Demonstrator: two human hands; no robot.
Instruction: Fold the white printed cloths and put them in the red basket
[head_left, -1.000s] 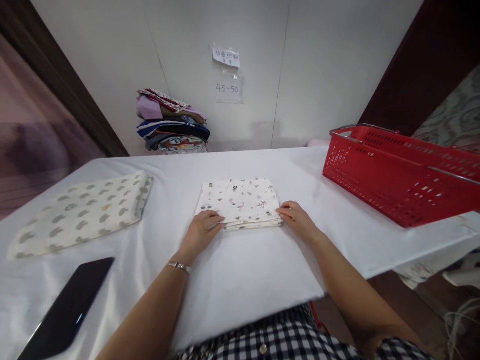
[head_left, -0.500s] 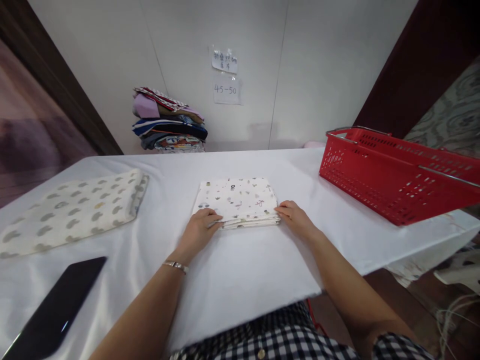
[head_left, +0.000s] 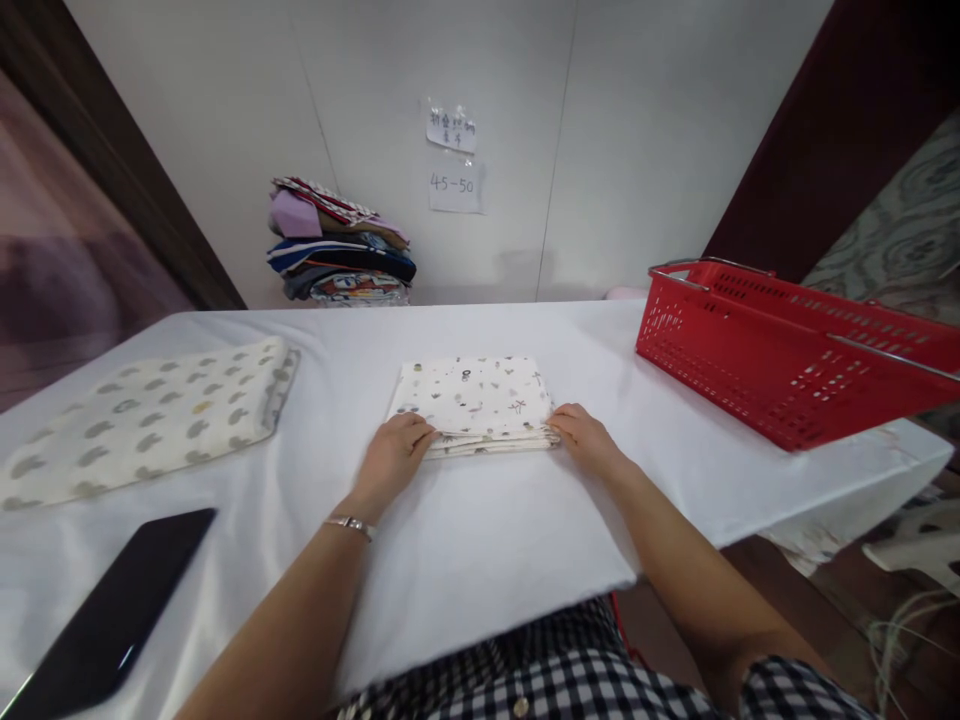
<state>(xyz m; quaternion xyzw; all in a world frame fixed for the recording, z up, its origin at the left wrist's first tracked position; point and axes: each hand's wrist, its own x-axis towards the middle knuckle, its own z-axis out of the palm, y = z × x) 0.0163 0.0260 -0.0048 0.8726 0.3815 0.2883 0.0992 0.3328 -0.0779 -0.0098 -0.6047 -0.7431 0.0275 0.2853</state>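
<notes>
A white cloth (head_left: 480, 395) with small printed figures lies folded in several layers in front of me on the table. My left hand (head_left: 395, 452) pinches its near left corner, fingers closed on the upper layers. At the near right corner, my right hand (head_left: 585, 436) grips the cloth's edge between thumb and fingers. Between the two hands the near edge shows stacked folds, with the top layers slightly lifted off the lower ones.
A folded cream cloth with grey spots (head_left: 150, 420) lies at the left, above a black phone (head_left: 124, 605). A red basket (head_left: 780, 350) stands at the right. Stacked folded fabrics (head_left: 341, 245) sit behind the white-covered table (head_left: 480, 560). Paper signs (head_left: 456, 187) hang on the wall.
My left hand has shifted slightly and now pinches the near left corner more tightly. The top layers of the near edge are raised a little. The view has moved very slightly.
</notes>
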